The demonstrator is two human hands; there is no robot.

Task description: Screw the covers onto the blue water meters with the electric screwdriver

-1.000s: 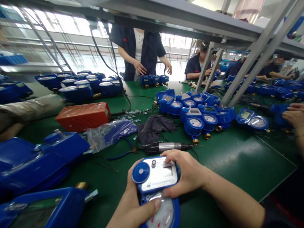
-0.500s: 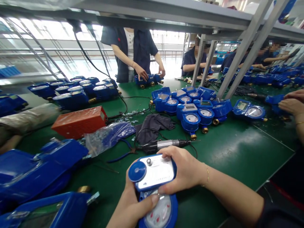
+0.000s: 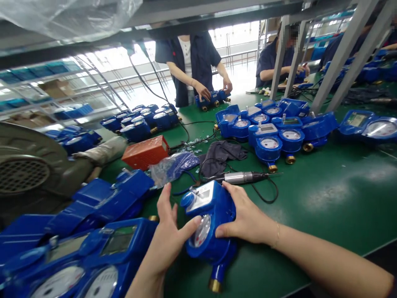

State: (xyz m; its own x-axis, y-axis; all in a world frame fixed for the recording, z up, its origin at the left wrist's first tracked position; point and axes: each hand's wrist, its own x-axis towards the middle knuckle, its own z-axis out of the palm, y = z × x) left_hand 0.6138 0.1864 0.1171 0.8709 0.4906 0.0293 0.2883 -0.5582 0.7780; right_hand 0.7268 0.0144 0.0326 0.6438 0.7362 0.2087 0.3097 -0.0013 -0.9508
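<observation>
— Locating the blue water meter [image 3: 211, 219]: where does it lie?
— At the near edge of the green surface [image 3: 325, 198], tipped on its side, brass fitting toward the person.
— Right hand [image 3: 248, 219]?
— Its grip is clamped on the meter's right flank, fingers over the top, thumb below.
— Left hand [image 3: 169, 244]?
— Grip apart: fingers spread and raised, only the thumb resting on the dial glass.
— Surroundings?
— An electric screwdriver [image 3: 242, 178] lies just beyond the meter, with a dark cloth [image 3: 221, 155] and an orange box [image 3: 145, 152] farther back. Other meters [image 3: 93, 248] crowd the near left corner. A co-worker [image 3: 192, 58] stands at the far edge, both hands on a small row of meters [image 3: 214, 98].
</observation>
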